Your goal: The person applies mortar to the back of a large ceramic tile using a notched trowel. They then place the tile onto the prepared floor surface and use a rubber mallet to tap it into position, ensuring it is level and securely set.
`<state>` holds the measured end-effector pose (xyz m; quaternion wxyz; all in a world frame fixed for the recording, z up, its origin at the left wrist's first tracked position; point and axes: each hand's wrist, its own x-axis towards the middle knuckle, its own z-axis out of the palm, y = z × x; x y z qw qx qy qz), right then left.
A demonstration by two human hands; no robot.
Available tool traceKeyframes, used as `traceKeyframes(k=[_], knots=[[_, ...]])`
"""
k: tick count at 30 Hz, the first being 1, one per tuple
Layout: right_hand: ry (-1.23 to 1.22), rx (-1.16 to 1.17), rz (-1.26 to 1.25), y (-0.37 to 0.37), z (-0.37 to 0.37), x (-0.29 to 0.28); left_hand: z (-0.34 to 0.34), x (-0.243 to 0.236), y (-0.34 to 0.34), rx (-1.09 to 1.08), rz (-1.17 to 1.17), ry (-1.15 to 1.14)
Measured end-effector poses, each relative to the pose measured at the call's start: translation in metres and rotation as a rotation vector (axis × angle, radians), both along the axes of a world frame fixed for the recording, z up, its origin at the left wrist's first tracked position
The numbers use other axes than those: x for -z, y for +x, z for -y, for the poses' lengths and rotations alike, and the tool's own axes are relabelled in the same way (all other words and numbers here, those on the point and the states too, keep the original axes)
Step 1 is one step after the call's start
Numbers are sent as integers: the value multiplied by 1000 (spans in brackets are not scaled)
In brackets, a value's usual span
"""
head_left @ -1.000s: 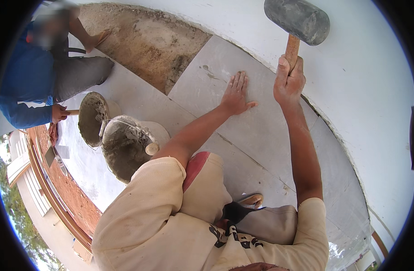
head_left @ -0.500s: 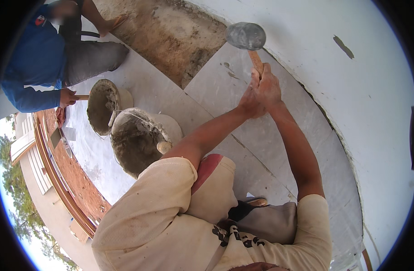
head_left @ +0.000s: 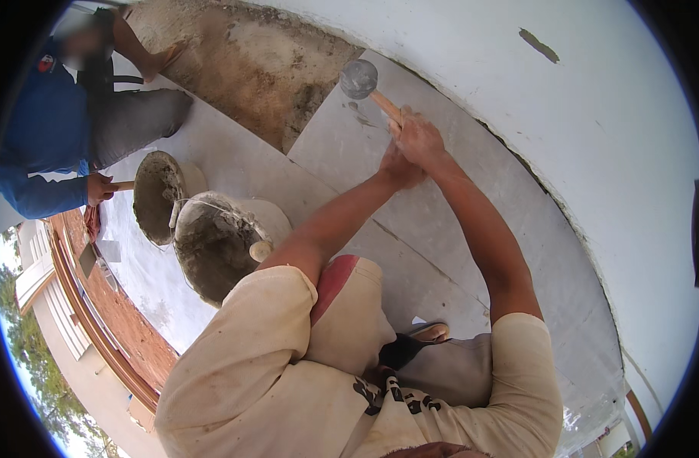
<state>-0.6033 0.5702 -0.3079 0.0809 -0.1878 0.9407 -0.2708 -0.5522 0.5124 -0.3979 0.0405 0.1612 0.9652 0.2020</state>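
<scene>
A rubber mallet (head_left: 359,79) with a dark grey round head and a wooden handle is held out over a large grey floor tile (head_left: 335,131). My right hand (head_left: 420,141) is wrapped round the handle, closed. My left hand (head_left: 400,166) is closed just below it, around the handle's lower end, partly hidden by the right hand and wrist. The mallet head appears over the tile near its corner beside the bare ground; whether it touches the tile I cannot tell. Some dark smears of mortar lie on the tile close to the head.
Two mortar-coated buckets (head_left: 269,219) (head_left: 190,177) lie left of my left arm. At far left a co-worker in a blue sleeve (head_left: 48,195) grips a wooden handle reaching into the farther one. Bare ground (head_left: 242,72) borders the tiles; a white wall (head_left: 594,145) rises on the right.
Both hands and the mallet have shifted left in the picture, the mallet head also lower and turned to show its round end. The whole view has slid left slightly.
</scene>
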Motion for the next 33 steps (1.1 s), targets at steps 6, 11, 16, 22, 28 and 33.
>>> traceKeyframes(k=[6, 11, 16, 22, 28, 33], knots=[[-292, 25, -119, 8, 8, -68, 8, -8, 3, -6, 230, 237], [-110, 81, -24, 5, -29, 5, 2, -6, 4, 66, 126, -119], [-254, 73, 21, -6, -52, -78, 4, -2, 10, -23, 24, -68], [-163, 318, -148, 62, -171, -163, -3, 16, 4, -32, -110, -87], [-183, 544, -249, 169, -262, -143, -32, 8, 46, 217, -67, -114], [-172, 640, -75, 267, -303, -38, -67, 2, 88, 397, -58, -13]])
